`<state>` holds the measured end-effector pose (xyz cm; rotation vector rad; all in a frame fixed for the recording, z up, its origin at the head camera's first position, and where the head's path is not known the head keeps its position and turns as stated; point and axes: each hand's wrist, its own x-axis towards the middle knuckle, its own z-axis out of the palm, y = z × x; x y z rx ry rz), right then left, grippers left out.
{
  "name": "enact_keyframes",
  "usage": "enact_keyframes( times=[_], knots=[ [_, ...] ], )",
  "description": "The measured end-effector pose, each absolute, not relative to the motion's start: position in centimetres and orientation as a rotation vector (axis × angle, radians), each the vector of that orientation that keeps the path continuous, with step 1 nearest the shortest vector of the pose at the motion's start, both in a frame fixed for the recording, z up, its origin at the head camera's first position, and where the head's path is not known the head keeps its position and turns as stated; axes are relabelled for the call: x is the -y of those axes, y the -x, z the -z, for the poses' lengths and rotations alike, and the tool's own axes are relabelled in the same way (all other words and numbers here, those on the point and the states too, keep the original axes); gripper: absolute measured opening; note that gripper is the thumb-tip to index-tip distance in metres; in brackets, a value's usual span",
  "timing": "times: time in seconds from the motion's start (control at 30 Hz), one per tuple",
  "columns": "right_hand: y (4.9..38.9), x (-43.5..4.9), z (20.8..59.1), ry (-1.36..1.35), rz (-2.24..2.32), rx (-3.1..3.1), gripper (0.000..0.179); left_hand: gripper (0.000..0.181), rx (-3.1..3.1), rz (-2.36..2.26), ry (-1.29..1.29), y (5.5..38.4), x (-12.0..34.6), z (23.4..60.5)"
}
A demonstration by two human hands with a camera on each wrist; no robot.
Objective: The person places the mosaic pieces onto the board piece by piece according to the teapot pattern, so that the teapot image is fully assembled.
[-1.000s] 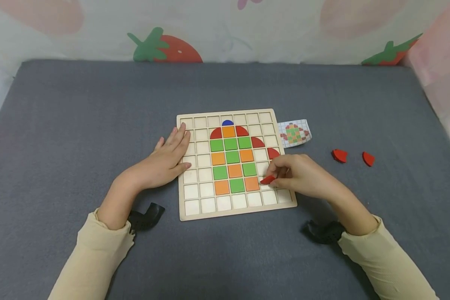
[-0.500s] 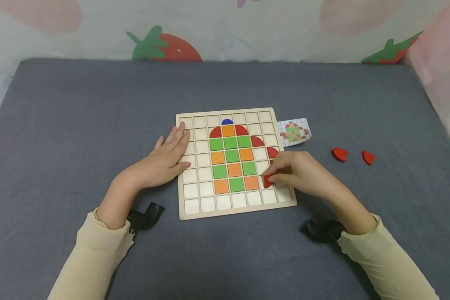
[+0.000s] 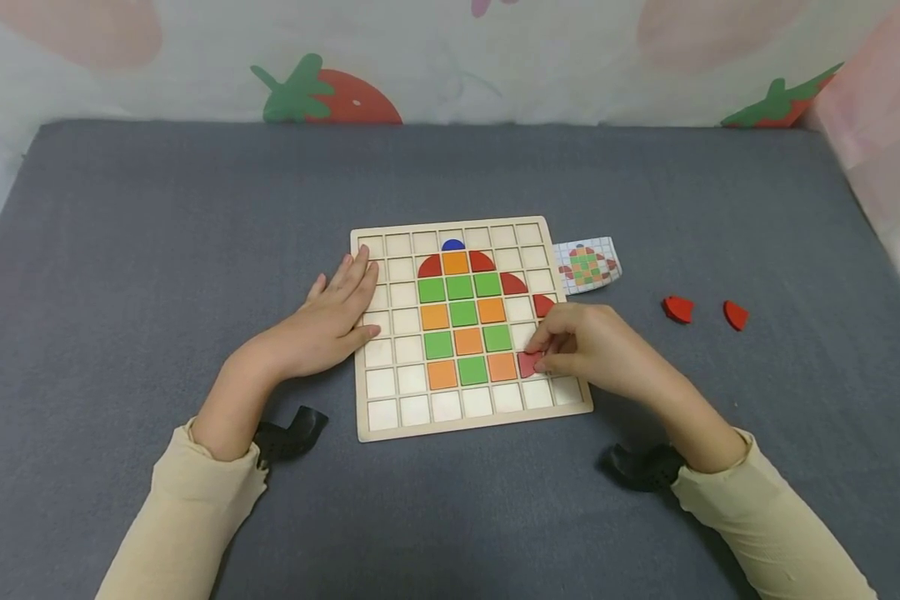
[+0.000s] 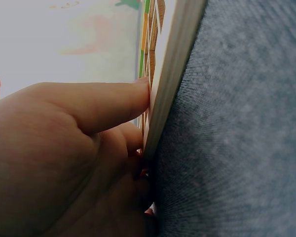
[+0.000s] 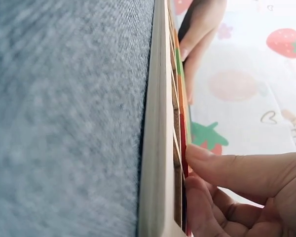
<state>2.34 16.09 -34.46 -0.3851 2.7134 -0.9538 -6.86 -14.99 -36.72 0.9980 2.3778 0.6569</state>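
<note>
A wooden grid board (image 3: 476, 421) lies on the grey cloth, with green, orange, red and blue tiles in several of its cells. My left hand (image 3: 330, 321) rests on the board's left edge, fingers straight and spread; in the left wrist view the thumb (image 4: 118, 101) touches the board's rim. At the lower right of the pattern, my right hand (image 3: 588, 346) pinches a red quarter-circle tile (image 3: 527, 364) between thumb and fingers. That tile sits flat over a cell beside an orange square (image 3: 502, 367), its right part hidden by the fingertips.
Two loose red tiles (image 3: 677, 309) (image 3: 736, 316) lie on the cloth to the right of the board. A small pattern card (image 3: 588, 265) pokes out from the board's upper right edge. Behind the table hangs a strawberry-print cloth (image 3: 555, 67).
My right hand has turned the red tile from a tilted position and lowered it flat over the cell beside the orange square. The left hand has stayed on the board's edge.
</note>
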Motion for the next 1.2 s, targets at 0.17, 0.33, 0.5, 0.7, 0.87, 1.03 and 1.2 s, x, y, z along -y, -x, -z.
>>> enact_keyframes(
  times=[0.17, 0.33, 0.5, 0.7, 0.87, 1.03, 1.2],
  knots=[
    [-2.3, -16.1, 34.3, 0.382, 0.947, -2.719, 0.013, 0.069, -2.379, -0.660, -0.990, 6.8, 15.1, 36.7],
    [-2.1, -17.7, 33.2, 0.294, 0.976, -2.715, 0.012, 0.069, -2.376, -0.659, -0.992, 6.8, 15.1, 36.8],
    [-2.1, -21.5, 31.4, 0.191, 0.991, -2.727, 0.011, 0.068, -2.377, -0.653, -1.009, 6.9, 15.1, 36.9],
    [-2.1, -26.2, 30.8, 0.066, 0.828, -2.745, 0.012, 0.068, -2.381, -0.638, -1.017, 7.0, 15.0, 36.9],
    [-2.0, -28.8, 31.1, -0.038, 0.808, -2.724, 0.017, 0.068, -2.379, -0.643, -1.017, 7.0, 15.0, 36.9],
    [-2.0, -30.0, 31.4, -0.140, 0.746, -2.690, 0.023, 0.068, -2.378, -0.641, -1.013, 6.9, 15.0, 36.9],
    [-1.9, -30.4, 31.6, -0.137, 0.704, -2.672, 0.027, 0.067, -2.385, -0.639, -1.025, 7.0, 15.0, 37.0]
  ],
)
